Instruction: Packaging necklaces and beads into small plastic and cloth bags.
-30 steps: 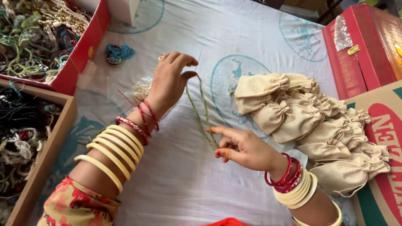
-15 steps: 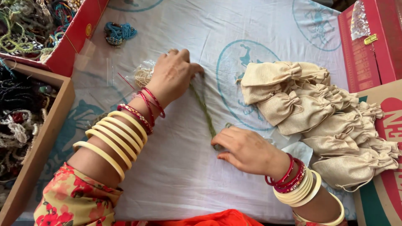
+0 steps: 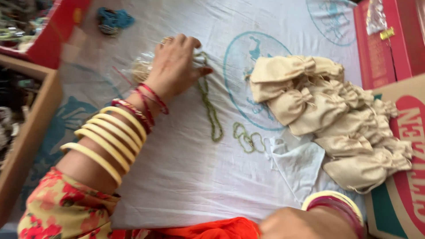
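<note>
Bead string: I see a thin green beaded string (image 3: pixel 211 116) lying on the white cloth, running from my left hand down toward the middle of the cloth, then curling into small loops (image 3: pixel 247 139) just beside a flat white pouch.
Left hand: my left hand (image 3: pixel 176 66) lies palm down over the upper end of the string, fingers (image 3: pixel 200 71) spread and pressing flat; they pin the string against the cloth rather than close round it.
Right hand: my right hand (image 3: pixel 294 223) sits at the bottom edge of the view, blurred and mostly cut off; I cannot tell whether its fingers are open or closed, and I see nothing in it.
Under the left hand: a clear plastic packet (image 3: pixel 141 68) with pale contents shows at the wrist side of the left hand, partly covered by it.
Bangles: cream bangles (image 3: pixel 108 137) and red ones (image 3: pixel 146 106) ring my left forearm.
Cloth: the white cloth (image 3: pixel 186 177) with blue round prints covers the surface.
Pouches: a heap of beige drawstring pouches (image 3: pixel 330 119) lies right of the string, well clear of the left hand; the flat white pouch (image 3: pixel 299 161) lies at its near edge.
Far corner: a small blue bundle (image 3: pixel 113 21) lies beyond the left hand.
Boxes: a red box (image 3: pixel 385 53) and a cardboard box (image 3: pixel 405 146) stand at the right; a red tray (image 3: pixel 53 35) of tangled strings at the left.
</note>
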